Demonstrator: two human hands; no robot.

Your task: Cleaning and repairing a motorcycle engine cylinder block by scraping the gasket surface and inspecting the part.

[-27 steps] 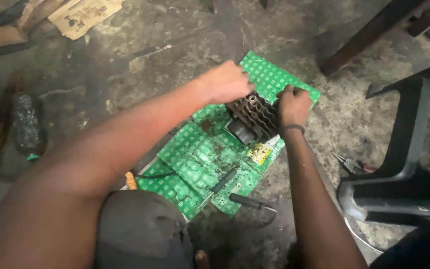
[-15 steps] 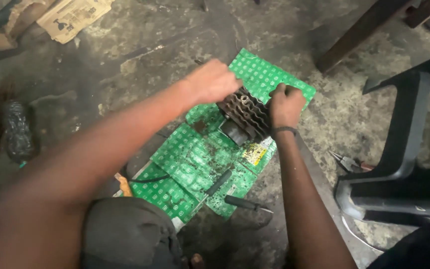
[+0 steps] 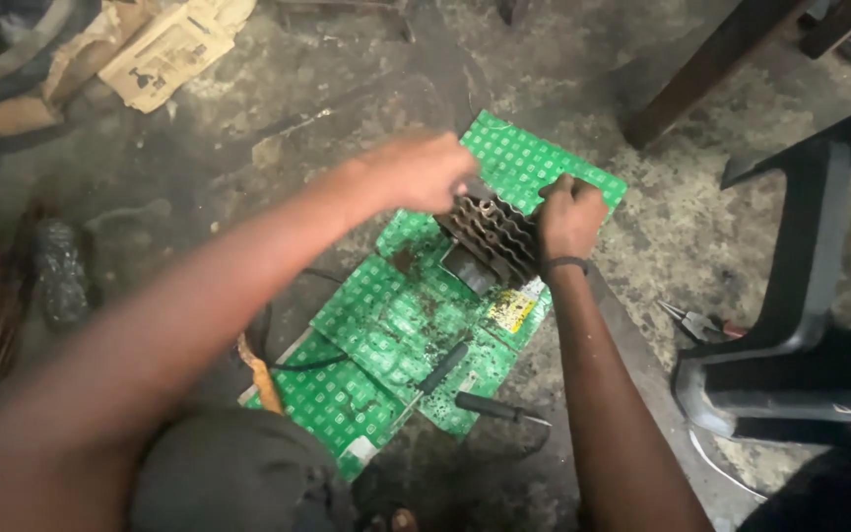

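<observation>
A dark, finned metal engine cylinder (image 3: 490,234) sits on a flattened green patterned carton (image 3: 396,325) spread on the concrete floor. My left hand (image 3: 424,169) rests on its far left top, fingers curled over it. On the cylinder's right side, my right hand (image 3: 568,217) is closed around the edge; a dark band circles that wrist. Whether a small tool is in either hand is hidden by the fingers.
Two dark-handled screwdrivers (image 3: 445,366) (image 3: 499,409) lie on the carton's near end. Pliers (image 3: 696,323) lie on the floor beside a black plastic chair (image 3: 800,325) at right. A wooden leg (image 3: 711,74) stands far right, cardboard scraps (image 3: 164,49) far left, a bottle (image 3: 59,271) at left.
Both hands have stayed on the cylinder with small shifts. The view has drifted a little, so everything sits slightly higher in the frame.
</observation>
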